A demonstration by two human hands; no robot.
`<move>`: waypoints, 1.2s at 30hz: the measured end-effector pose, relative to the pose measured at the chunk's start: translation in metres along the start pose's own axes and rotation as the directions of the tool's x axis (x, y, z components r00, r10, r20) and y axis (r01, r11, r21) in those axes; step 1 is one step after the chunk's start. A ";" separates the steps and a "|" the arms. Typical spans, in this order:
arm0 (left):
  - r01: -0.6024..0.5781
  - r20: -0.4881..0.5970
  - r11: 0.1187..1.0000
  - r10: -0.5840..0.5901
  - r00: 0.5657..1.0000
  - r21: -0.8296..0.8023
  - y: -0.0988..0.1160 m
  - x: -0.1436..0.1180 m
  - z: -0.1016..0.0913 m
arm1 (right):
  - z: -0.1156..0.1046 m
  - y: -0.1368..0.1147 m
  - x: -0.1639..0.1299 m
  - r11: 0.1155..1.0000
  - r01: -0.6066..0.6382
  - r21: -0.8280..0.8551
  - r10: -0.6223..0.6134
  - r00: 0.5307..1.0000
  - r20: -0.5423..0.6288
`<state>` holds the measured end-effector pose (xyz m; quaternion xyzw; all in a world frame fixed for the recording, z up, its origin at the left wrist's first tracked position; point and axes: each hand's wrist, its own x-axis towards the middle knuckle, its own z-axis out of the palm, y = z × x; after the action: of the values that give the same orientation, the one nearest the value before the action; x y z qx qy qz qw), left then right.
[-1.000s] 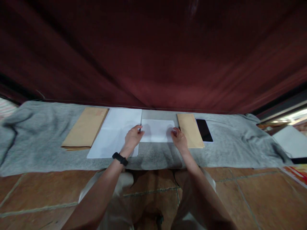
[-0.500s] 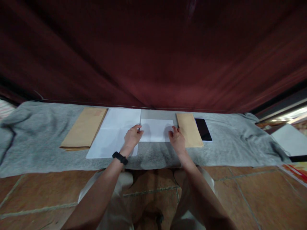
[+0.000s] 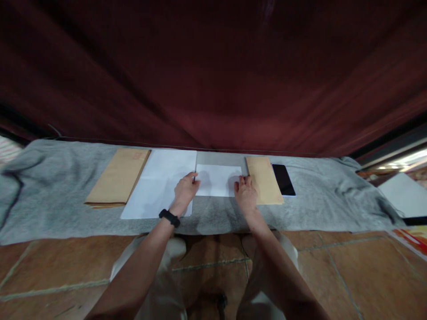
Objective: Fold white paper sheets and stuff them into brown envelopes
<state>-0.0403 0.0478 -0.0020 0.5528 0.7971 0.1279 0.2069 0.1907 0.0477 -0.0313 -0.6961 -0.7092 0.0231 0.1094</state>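
Note:
A folded white sheet of paper [image 3: 218, 178] lies flat on the grey cloth between my two hands. At its left edge is my left hand [image 3: 186, 190], thumb and forefinger a little apart, fingertips touching the sheet; the other fingers are curled and partly hidden. My right hand [image 3: 246, 194] rests at the right edge of the sheet, fingers lying forward and the thumb out to the side. Left of the folded sheet is a stack of larger white paper [image 3: 156, 178], partly under my left hand. A brown envelope [image 3: 267, 182] lies beside my right hand.
A pile of brown envelopes [image 3: 116, 178] lies at the left. A phone [image 3: 283, 180] sits right of the single envelope. The grey cloth [image 3: 333, 195] covers the long, low surface, with a dark red curtain [image 3: 213, 89] behind it. Tiled floor [image 3: 333, 266] shows in front.
The fingers of my right hand have flattened and spread slightly on the right edge of the sheet. My left hand has barely moved. The folded sheet stays in place.

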 end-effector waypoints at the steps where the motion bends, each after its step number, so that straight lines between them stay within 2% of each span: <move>1: 0.000 0.000 1.000 0.000 1.000 0.003 0.000 0.000 0.000 | 0.000 0.000 0.000 1.000 0.012 0.006 -0.012 1.000 -0.020; 3: -0.001 0.001 1.000 0.001 1.000 0.009 0.000 0.000 0.001 | 0.002 0.000 0.000 0.998 0.055 0.034 -0.053 0.997 -0.061; 7: -0.012 0.001 1.000 0.012 1.000 0.025 0.000 0.000 0.002 | 0.008 -0.005 0.000 0.965 0.216 0.150 -0.202 0.974 -0.106; 13: -0.010 0.001 0.999 0.010 1.000 0.036 0.001 -0.001 0.002 | 0.026 -0.018 -0.007 0.909 0.337 0.244 -0.331 0.941 -0.067; 18: -0.008 0.000 0.998 0.008 1.000 0.057 0.003 -0.002 0.002 | 0.035 -0.020 -0.012 0.918 0.335 0.211 -0.332 0.942 -0.051; 26: -0.024 -0.011 0.994 0.025 1.000 0.103 0.006 -0.005 0.005 | 0.034 -0.020 -0.013 0.933 0.312 0.181 -0.312 0.950 -0.027; 32: -0.091 -0.073 0.980 0.105 0.992 0.179 0.007 -0.014 0.009 | 0.033 -0.022 -0.017 0.943 0.293 0.160 -0.293 0.956 -0.028; 36: -0.184 -0.130 0.965 0.210 0.969 0.188 0.010 -0.019 0.012 | 0.033 -0.024 -0.020 0.951 0.273 0.143 -0.274 0.962 -0.016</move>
<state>-0.0206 0.0329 -0.0052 0.6343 0.7594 0.1182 0.0840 0.1610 0.0311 -0.0613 -0.5814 -0.7955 0.0604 0.1600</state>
